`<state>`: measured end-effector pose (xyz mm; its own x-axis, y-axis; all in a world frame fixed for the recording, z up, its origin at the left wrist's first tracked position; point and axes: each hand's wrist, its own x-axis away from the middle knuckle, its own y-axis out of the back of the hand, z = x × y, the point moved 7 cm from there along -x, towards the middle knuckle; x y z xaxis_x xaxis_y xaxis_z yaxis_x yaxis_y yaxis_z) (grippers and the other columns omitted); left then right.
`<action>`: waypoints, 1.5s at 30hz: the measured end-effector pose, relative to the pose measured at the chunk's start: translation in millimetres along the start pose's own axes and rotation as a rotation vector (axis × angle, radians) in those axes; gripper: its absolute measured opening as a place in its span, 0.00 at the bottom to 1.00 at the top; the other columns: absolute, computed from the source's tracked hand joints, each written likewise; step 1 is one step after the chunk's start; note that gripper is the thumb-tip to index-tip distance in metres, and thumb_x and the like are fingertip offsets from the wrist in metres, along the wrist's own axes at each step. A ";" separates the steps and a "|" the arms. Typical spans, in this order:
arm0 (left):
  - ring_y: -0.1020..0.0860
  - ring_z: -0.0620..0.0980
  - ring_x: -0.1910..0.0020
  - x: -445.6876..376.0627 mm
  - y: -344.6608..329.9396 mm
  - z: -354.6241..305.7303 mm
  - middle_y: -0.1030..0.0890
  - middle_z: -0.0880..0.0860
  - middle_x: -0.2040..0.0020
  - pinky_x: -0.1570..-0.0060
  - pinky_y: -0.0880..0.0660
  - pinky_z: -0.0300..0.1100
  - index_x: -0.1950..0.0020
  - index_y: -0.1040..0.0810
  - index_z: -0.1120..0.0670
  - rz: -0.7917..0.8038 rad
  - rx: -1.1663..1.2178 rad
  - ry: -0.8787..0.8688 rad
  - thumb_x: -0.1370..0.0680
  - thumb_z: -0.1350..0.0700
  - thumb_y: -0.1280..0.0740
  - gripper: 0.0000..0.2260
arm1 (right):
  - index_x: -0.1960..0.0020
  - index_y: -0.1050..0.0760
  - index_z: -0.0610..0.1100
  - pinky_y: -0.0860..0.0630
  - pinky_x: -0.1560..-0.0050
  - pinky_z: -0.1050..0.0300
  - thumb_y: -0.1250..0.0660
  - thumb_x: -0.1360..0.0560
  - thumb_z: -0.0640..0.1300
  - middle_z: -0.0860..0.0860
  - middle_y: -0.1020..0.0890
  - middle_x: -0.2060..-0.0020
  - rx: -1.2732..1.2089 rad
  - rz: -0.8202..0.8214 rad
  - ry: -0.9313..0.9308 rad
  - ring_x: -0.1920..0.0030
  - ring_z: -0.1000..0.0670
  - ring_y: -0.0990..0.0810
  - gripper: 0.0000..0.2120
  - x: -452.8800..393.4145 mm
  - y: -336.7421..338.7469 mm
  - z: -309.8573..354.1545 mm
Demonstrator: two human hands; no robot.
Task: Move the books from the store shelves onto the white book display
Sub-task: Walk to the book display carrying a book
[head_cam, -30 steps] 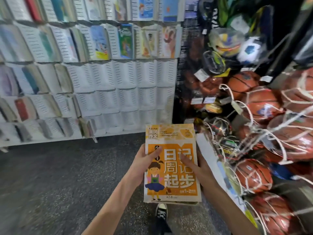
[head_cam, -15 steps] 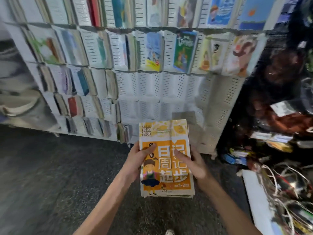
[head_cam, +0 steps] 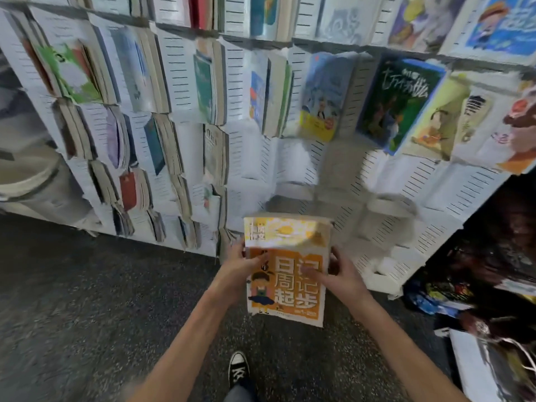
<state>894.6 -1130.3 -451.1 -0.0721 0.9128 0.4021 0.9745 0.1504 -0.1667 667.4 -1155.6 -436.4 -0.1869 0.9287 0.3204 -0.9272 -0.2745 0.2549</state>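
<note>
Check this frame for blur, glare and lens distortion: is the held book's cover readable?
Head view: motion blur smears the white book display; wide-angle bending curves its rows; glare washes the top of the orange book, though its large characters stay readable between left hand and right hand.

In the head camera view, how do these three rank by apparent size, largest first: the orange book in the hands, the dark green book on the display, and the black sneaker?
1. Orange book, though nearness to the camera enlarges it.
2. Dark green book, close behind; the true order of these two is unsure.
3. Black sneaker, clearly smallest.
</note>
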 end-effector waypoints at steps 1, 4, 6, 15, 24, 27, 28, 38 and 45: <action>0.15 0.53 0.48 -15.2 10.0 -7.2 0.15 0.58 0.44 0.56 0.17 0.42 0.36 0.25 0.55 -0.006 0.000 0.008 0.25 0.63 0.26 0.19 | 0.41 0.26 0.57 0.19 0.51 0.60 0.19 0.34 0.49 0.56 0.15 0.48 0.034 -0.012 0.013 0.50 0.60 0.16 0.25 -12.2 -5.5 6.9; 0.16 0.54 0.46 -57.1 33.3 -28.2 0.17 0.59 0.42 0.57 0.18 0.40 0.33 0.27 0.57 -0.011 -0.041 0.010 0.27 0.65 0.25 0.24 | 0.43 0.26 0.58 0.21 0.52 0.66 0.19 0.34 0.50 0.59 0.16 0.49 0.128 -0.010 0.064 0.50 0.64 0.18 0.24 -48.4 -20.0 26.6; 0.16 0.51 0.47 -83.9 45.8 -40.1 0.16 0.57 0.44 0.57 0.18 0.40 0.34 0.25 0.56 -0.017 -0.084 -0.020 0.28 0.68 0.25 0.24 | 0.42 0.25 0.55 0.22 0.52 0.68 0.19 0.35 0.52 0.58 0.16 0.48 0.187 -0.016 0.080 0.50 0.63 0.18 0.25 -73.8 -26.8 34.7; 0.17 0.35 0.56 -217.7 75.9 -69.5 0.17 0.54 0.47 0.60 0.20 0.34 0.37 0.24 0.56 -0.034 -0.301 -0.015 0.29 0.73 0.27 0.23 | 0.44 0.21 0.57 0.19 0.49 0.57 0.22 0.35 0.63 0.62 0.16 0.50 0.342 0.115 0.050 0.51 0.63 0.18 0.23 -205.8 -40.5 33.9; 0.20 0.42 0.44 -337.8 92.8 -88.0 0.17 0.50 0.43 0.52 0.22 0.34 0.35 0.24 0.52 -0.067 -0.465 0.049 0.27 0.61 0.23 0.23 | 0.42 0.19 0.46 0.15 0.58 0.52 0.18 0.34 0.54 0.57 0.14 0.50 0.192 0.096 0.040 0.53 0.59 0.14 0.25 -329.6 -47.2 50.5; 0.20 0.49 0.42 -361.0 94.7 -87.3 0.18 0.50 0.39 0.41 0.21 0.52 0.32 0.25 0.50 -0.104 -0.527 0.068 0.29 0.51 0.23 0.26 | 0.44 0.19 0.47 0.15 0.62 0.53 0.18 0.34 0.49 0.55 0.14 0.52 0.156 0.054 -0.009 0.56 0.58 0.14 0.22 -352.4 -46.0 50.5; 0.20 0.51 0.42 -367.3 92.9 -88.0 0.18 0.50 0.39 0.40 0.21 0.55 0.31 0.26 0.50 -0.122 -0.565 0.084 0.28 0.49 0.23 0.27 | 0.45 0.19 0.46 0.16 0.64 0.54 0.17 0.34 0.47 0.53 0.14 0.53 0.123 0.038 -0.040 0.57 0.57 0.14 0.20 -358.9 -45.8 49.0; 0.18 0.58 0.45 -403.4 73.3 -95.5 0.21 0.57 0.46 0.48 0.17 0.56 0.34 0.30 0.61 -0.101 -0.372 0.268 0.17 0.55 0.34 0.15 | 0.47 0.20 0.48 0.15 0.56 0.50 0.18 0.35 0.51 0.52 0.14 0.52 -0.007 -0.219 -0.153 0.56 0.56 0.14 0.21 -395.8 -72.4 54.2; 0.17 0.51 0.53 -418.5 63.5 -97.6 0.16 0.51 0.53 0.42 0.20 0.55 0.48 0.23 0.47 0.016 -0.215 0.258 0.16 0.60 0.39 0.09 | 0.41 0.23 0.44 0.24 0.59 0.69 0.19 0.32 0.43 0.61 0.19 0.57 0.062 -0.309 -0.052 0.59 0.70 0.20 0.22 -417.8 -92.9 63.1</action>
<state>1007.4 -1539.8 -542.1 -0.0272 0.7843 0.6198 0.9996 0.0280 0.0084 852.1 -1533.9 -536.4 0.1189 0.9569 0.2649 -0.9158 0.0027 0.4016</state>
